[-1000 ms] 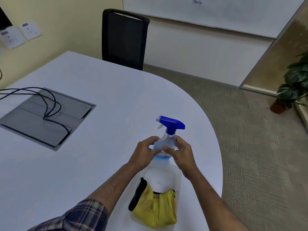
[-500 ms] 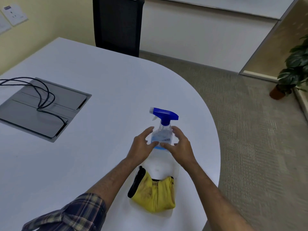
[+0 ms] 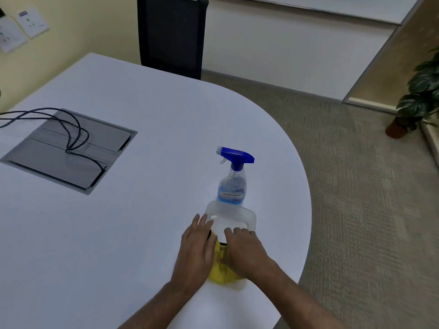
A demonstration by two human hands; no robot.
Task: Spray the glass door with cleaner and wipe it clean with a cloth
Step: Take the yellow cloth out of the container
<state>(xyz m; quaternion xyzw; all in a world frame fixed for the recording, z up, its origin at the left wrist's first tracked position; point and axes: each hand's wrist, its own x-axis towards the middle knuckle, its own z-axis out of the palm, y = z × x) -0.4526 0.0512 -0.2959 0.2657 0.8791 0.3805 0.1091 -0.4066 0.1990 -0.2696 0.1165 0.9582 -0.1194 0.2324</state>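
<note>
A clear spray bottle (image 3: 232, 186) with a blue trigger head and blue liquid stands upright on the white table (image 3: 133, 233), free of both hands. Just in front of it lies a yellow cloth (image 3: 222, 269) with a black edge, in a white tray (image 3: 231, 216). My left hand (image 3: 198, 250) rests flat on the cloth's left side, fingers spread. On the cloth's right side lies my right hand (image 3: 244, 250), fingers reaching the tray rim. Most of the cloth is hidden under the hands. I cannot see whether either hand grips it.
A grey cable hatch (image 3: 69, 150) with black cables is set into the table at left. A black chair (image 3: 172, 34) stands at the far side. The table's curved edge runs close on the right, above carpet. A potted plant (image 3: 418, 103) stands far right by a partition.
Both hands have let go of the spray bottle and moved back toward me, down onto the yellow cloth. The bottle stays standing.
</note>
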